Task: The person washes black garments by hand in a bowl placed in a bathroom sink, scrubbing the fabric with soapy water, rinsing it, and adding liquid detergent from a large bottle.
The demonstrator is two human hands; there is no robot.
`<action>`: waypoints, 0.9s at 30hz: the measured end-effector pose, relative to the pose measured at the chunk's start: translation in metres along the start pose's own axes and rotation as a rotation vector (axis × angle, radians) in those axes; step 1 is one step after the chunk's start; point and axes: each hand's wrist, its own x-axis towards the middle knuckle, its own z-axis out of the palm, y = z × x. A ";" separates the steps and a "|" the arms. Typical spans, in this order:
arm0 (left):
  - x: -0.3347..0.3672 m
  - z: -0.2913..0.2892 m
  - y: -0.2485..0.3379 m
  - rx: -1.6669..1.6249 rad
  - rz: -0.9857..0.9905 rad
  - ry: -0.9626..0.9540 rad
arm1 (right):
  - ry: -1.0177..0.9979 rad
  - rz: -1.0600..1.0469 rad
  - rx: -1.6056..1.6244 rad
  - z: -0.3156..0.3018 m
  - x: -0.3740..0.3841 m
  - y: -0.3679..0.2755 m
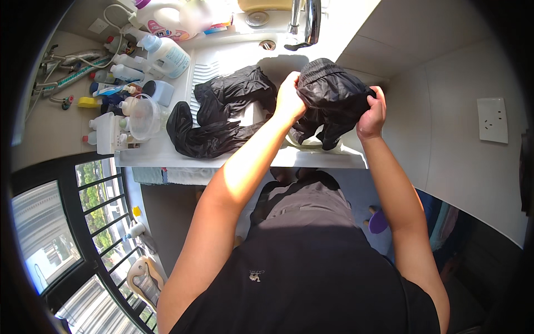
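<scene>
Lettering [256,275] stands on the black shirt [317,273], white jug [167,20] — and the pump bottle [169,57].

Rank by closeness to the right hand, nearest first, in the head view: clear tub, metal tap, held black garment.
1. Held black garment: in the right hand.
2. Metal tap: forward, somewhat left.
3. Clear tub: far left side.

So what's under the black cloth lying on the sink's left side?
At the upper left of the black cloth, a ribbed white surface shows; through a gap, a white patch I can't identify. Everything else beneath is covered.
</scene>
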 end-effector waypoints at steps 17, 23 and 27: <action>-0.009 0.016 -0.134 1.652 -0.138 -0.811 | -0.372 0.120 -1.494 -0.031 -0.014 0.210; 0.002 0.041 -0.202 1.691 -0.317 -0.732 | -0.521 -0.064 -1.658 -0.062 0.008 0.258; -0.007 0.020 -0.260 1.745 -0.249 -0.658 | -0.519 -0.163 -1.660 -0.046 0.013 0.279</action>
